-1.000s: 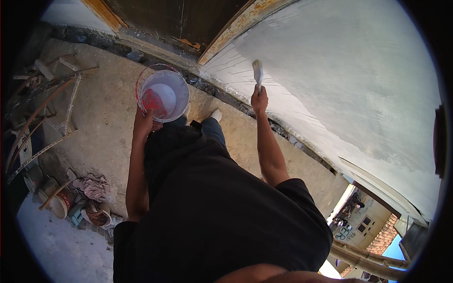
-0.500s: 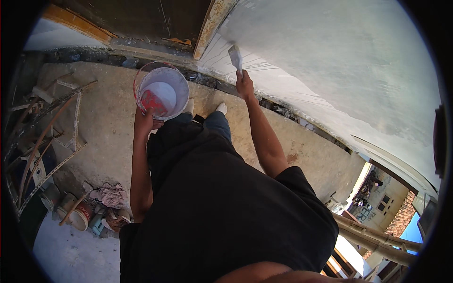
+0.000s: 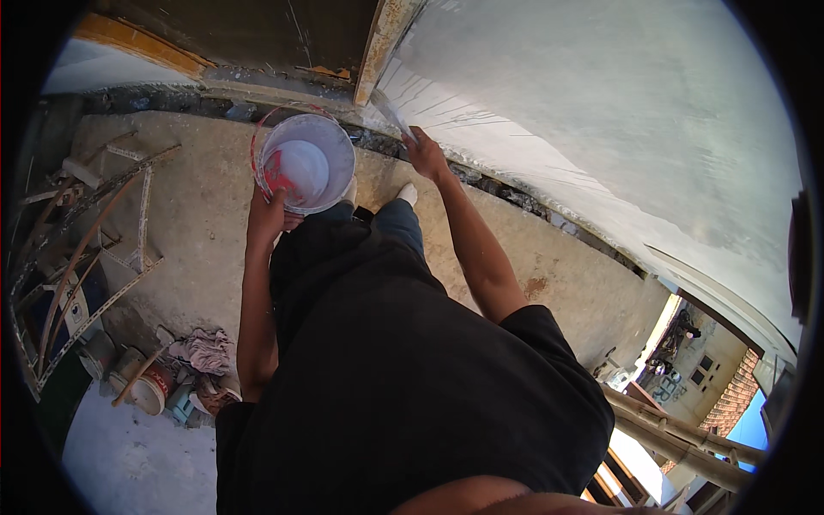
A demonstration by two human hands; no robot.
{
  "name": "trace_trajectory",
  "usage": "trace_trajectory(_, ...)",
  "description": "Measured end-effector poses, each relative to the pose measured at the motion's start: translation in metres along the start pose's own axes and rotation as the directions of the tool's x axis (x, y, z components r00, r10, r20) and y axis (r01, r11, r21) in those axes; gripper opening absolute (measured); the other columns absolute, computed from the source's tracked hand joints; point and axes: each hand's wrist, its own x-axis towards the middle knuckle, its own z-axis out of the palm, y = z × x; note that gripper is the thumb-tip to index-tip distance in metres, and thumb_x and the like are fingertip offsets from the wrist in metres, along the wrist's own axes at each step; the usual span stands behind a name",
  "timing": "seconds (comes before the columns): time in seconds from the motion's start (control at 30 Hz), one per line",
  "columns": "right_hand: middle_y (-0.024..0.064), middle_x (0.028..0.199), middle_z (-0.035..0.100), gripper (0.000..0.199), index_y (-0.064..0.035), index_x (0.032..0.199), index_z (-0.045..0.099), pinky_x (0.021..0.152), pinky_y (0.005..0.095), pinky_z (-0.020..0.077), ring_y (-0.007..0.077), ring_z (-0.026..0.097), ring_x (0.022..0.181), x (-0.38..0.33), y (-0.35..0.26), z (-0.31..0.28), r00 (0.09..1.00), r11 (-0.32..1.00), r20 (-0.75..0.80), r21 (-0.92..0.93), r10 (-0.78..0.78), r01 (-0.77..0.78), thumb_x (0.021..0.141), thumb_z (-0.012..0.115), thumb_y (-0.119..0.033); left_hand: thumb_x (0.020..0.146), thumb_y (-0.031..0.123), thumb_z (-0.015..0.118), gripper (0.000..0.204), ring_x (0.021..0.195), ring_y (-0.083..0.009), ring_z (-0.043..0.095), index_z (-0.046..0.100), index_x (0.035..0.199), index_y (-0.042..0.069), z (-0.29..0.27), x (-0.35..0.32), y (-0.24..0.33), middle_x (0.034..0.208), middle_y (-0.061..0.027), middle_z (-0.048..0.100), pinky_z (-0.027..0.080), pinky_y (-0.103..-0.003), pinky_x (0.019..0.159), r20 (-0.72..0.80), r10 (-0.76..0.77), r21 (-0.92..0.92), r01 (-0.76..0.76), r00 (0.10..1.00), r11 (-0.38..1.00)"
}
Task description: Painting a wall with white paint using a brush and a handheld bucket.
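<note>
My left hand (image 3: pixel 272 215) grips the near rim of a white bucket (image 3: pixel 342 163), its fingers closed around the edge. Pale paint (image 3: pixel 307 165) lies in the bottom, and a red patch shows inside near my thumb. My right hand (image 3: pixel 425 156) is closed round the handle of a paintbrush (image 3: pixel 390 112). The brush points up and to the left, its bristle end close to the foot of the door frame (image 3: pixel 378 51). Beside it rises the grey-white wall (image 3: pixel 584 94), with streaks running along its lower part.
A dark door (image 3: pixel 257 34) stands ahead. Along the wall's foot runs a rough, dark gap (image 3: pixel 515 202). At left is a rusty metal frame (image 3: pixel 142 215); behind it sit several used buckets (image 3: pixel 150 390) and a crumpled cloth (image 3: pixel 202 350). Bamboo poles (image 3: pixel 687 438) cross at lower right.
My right hand has moved left and slightly down, bringing the brush from the wall face toward the door frame. The bucket has shifted slightly right in my left hand.
</note>
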Motion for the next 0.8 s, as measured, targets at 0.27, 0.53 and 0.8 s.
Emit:
trace_trajectory(0.27,0.0211,0.099,0.061,0.04,0.0062,0.115,0.052,0.077,0.0424,0.046,0.0315,0.061,0.086,-0.008,0.043,-0.001,0.565,0.556,-0.161,0.522,0.809,-0.647,0.098,0.05,-0.03,0.098,0.02,0.045,0.044,0.062,-0.0233,0.07,0.032,0.137,0.004,0.0,-0.005,0.0,0.088,-0.0191,0.067,0.057,-0.029,0.049,0.022,0.012,-0.024,-0.011,1.0,1.0)
trace_trajectory(0.53,0.0048,0.072,0.049,0.029,-0.0059,0.118,0.042,0.047,0.0326,0.04,0.0159,0.047,0.054,0.028,-0.067,0.019,0.717,0.283,0.279,0.781,0.639,-0.557,0.099,0.05,-0.027,0.098,0.02,0.045,0.045,0.061,-0.0234,0.069,0.031,0.138,0.004,-0.003,0.001,-0.001,0.088,-0.0194,0.066,0.058,-0.03,0.05,0.008,0.009,0.006,-0.009,1.0,1.0)
trace_trajectory(0.8,0.0091,0.084,0.059,0.04,0.0048,0.124,0.05,0.072,0.0322,0.0444,0.0169,0.053,0.079,0.01,-0.03,0.024,0.63,0.616,-0.189,0.541,0.753,-0.573,0.099,0.051,-0.026,0.099,0.02,0.044,0.044,0.059,-0.0233,0.069,0.032,0.138,0.004,-0.006,0.004,0.003,0.088,-0.0201,0.066,0.059,-0.03,0.05,-0.008,0.006,-0.024,-0.006,1.0,1.0)
